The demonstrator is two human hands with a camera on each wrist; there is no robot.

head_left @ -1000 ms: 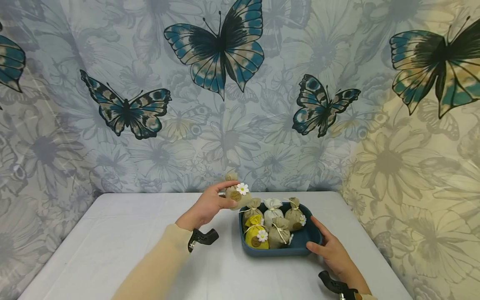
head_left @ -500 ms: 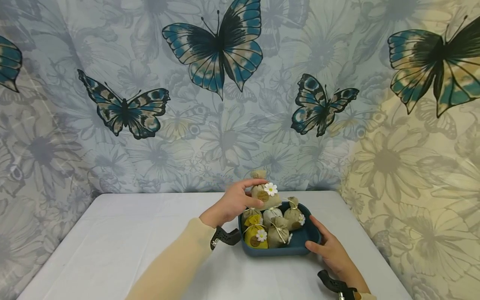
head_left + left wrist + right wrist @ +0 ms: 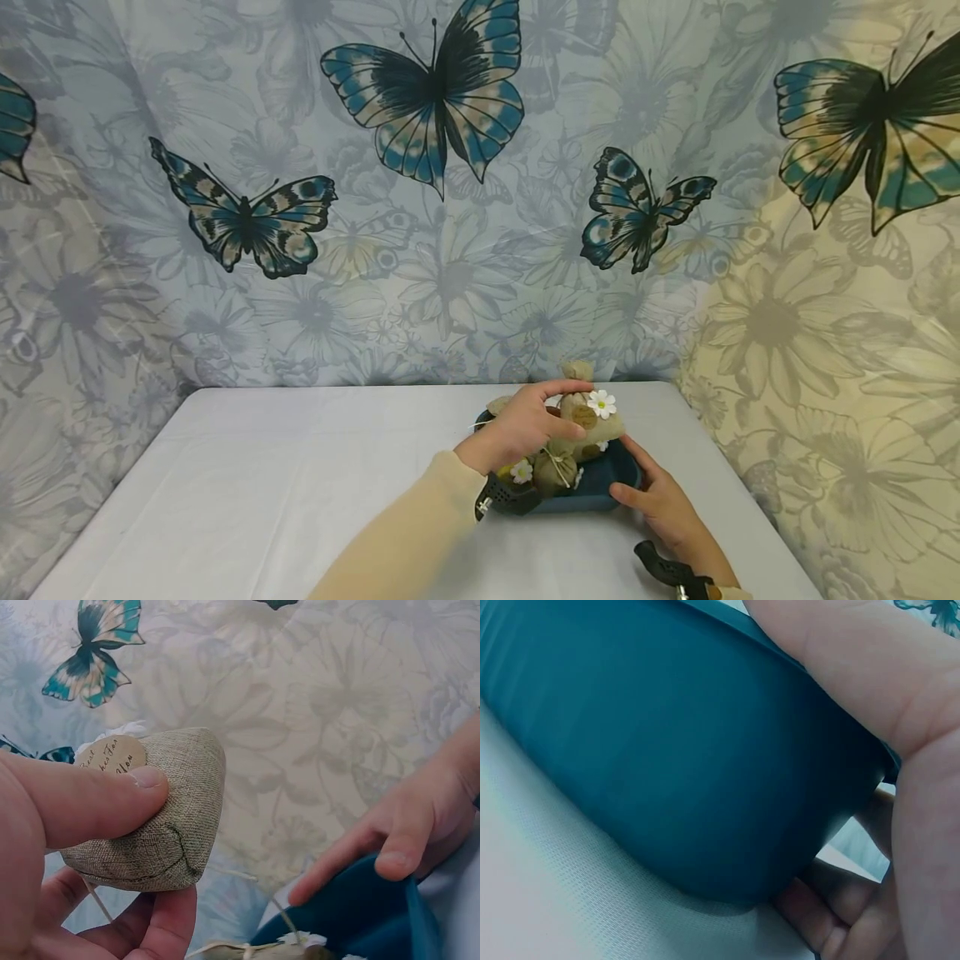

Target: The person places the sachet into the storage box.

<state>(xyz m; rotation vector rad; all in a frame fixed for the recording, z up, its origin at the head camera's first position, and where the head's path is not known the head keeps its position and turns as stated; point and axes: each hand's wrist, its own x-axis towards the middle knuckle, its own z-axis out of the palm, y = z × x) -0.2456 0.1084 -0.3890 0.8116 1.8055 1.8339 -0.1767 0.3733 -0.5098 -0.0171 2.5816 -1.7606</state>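
My left hand (image 3: 521,429) pinches a beige burlap sachet (image 3: 600,427) over the right half of a blue bin (image 3: 581,504). A white daisy and a round tag decorate it. Up close in the left wrist view, the thumb presses the face of the sachet (image 3: 191,787) while fingers support it underneath. My right hand (image 3: 663,500) grips the bin's right end, thumb at the front corner. The right wrist view shows that thumb along the rim of the bin (image 3: 667,750), with fingers round its corner. Inside sits a tied taupe sachet (image 3: 553,475); my left hand and wrist cover several others.
The bin stands on a white-covered table (image 3: 300,483). Behind it hangs a butterfly-printed cloth (image 3: 450,275). A black wrist strap (image 3: 513,497) on the left arm overlaps the bin's front left; another black strap (image 3: 671,571) is on the right wrist.
My left hand has carried the beige sachet rightward, from beyond the bin's left end, across the other sachets, and lower over its right half. The right hand has stayed on the bin.
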